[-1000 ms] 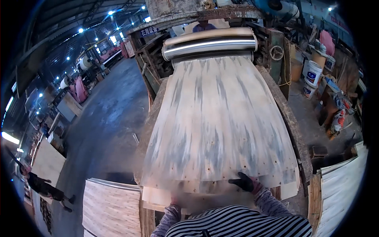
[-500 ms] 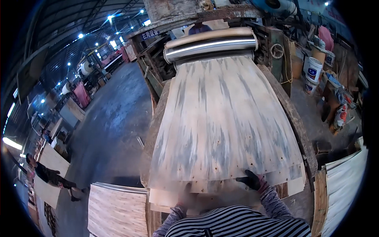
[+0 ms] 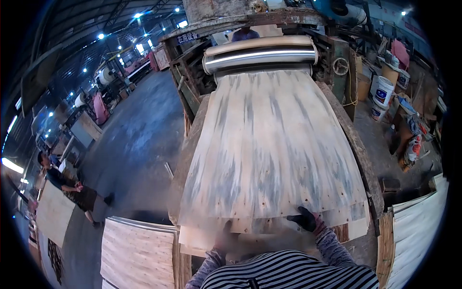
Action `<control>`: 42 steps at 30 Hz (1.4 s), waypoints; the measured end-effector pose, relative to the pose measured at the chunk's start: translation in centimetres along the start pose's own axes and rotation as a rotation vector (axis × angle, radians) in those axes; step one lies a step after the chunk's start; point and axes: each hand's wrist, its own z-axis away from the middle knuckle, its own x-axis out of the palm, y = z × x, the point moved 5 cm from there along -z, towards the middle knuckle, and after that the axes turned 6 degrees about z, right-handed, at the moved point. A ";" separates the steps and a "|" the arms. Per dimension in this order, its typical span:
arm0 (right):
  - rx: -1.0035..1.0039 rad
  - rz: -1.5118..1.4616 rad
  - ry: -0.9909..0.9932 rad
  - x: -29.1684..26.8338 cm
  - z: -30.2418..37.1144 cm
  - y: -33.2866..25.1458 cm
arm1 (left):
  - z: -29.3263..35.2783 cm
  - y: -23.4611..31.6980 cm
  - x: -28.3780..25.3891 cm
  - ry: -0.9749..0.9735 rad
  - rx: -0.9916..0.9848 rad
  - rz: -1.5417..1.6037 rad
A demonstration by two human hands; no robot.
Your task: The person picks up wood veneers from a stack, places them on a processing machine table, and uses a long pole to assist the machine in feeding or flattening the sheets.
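Head view shows a long sheet of pale wood with grey streaks, which spreads from the centre toward 6 o'clock; its far end meets the rollers, a little past 12 o'clock. Under its near edge, the edges of other pale sheets stick out.

The right hand, in a dark glove, is at this near edge, between 4 and 5 o'clock. Its fingers look partly stretched, with a gap between them, but I cannot tell whether it grips the sheet. The left hand, near 6 o'clock, is blurred and is also close to the edge; whether it is closed on something, I cannot tell.

One stack of sheets lies between 7 and 8 o'clock, another stack near 4 o'clock. Toward 2 o'clock are a handwheel and white buckets. A co-worker in dark clothes is between 8 and 9 o'clock; another person is partly visible behind the rollers.
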 end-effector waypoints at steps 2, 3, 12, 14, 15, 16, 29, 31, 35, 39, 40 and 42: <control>0.015 -0.079 0.026 0.0 -0.1 -0.6 | 0.5 1.2 0.0 -0.031 0.016 -0.071; 0.012 -0.110 0.023 0.3 -0.5 -0.8 | 0.6 -3.2 -0.2 0.006 -0.061 0.175; 0.445 -0.476 0.132 -0.6 -1.3 -3.6 | -0.3 -4.3 -0.6 0.055 -0.011 -0.069; 0.409 -0.534 0.089 0.0 -1.0 -1.6 | 0.2 -1.2 -0.9 0.060 0.154 -0.406; 0.398 -0.554 0.072 0.2 -1.1 -1.4 | 0.2 -2.1 -0.9 0.060 0.141 -0.405; 0.442 -0.668 0.109 0.3 -0.9 -1.0 | 0.2 -2.5 -1.0 0.060 0.127 -0.405; 0.367 -0.588 0.191 -1.4 -1.2 -4.1 | -0.3 0.2 -0.5 0.056 0.229 -0.433; 0.484 -0.777 0.213 -1.2 -2.4 -5.1 | -0.6 -0.6 -0.7 0.044 0.136 -0.443; 0.043 0.461 -0.011 -2.1 -2.7 -10.1 | -0.2 -0.4 -1.3 0.018 0.028 -0.142; 0.022 0.434 0.125 -2.1 -2.8 -10.2 | -0.3 -5.0 -1.2 0.067 0.196 -0.334; -0.012 0.409 0.137 -2.4 -2.4 -9.6 | -0.8 -4.6 -1.0 0.064 0.199 -0.370; -0.059 0.373 0.132 -2.0 -2.1 -8.7 | -0.7 -4.5 -1.0 0.113 0.204 -0.382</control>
